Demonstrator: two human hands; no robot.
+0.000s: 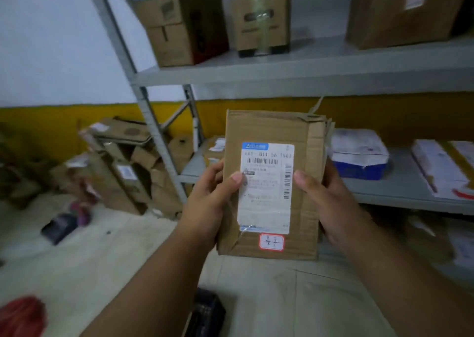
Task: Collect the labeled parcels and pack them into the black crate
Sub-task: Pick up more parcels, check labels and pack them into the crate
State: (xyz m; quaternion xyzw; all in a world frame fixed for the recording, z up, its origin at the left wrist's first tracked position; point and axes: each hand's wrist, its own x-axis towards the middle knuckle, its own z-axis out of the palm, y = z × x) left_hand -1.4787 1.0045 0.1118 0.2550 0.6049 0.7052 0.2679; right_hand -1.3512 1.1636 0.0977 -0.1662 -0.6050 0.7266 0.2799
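I hold a flat brown cardboard parcel (302, 144) upright in front of me, its white shipping label with barcodes facing me and a small red-bordered sticker below it. My left hand (213, 198) grips its left edge, thumb on the label. My right hand (325, 195) grips the right edge, thumb on the front. A dark, crate-like object (205, 313) lies on the floor under my arms, only partly seen.
A grey metal shelf rack (282, 74) stands ahead, with brown boxes (184, 26) on its upper shelf. A blue-and-white parcel (359, 154) and white parcels (441, 167) lie on the lower shelf. Crumpled cartons (120, 162) are piled on the floor at left. Something red (20, 316) sits bottom left.
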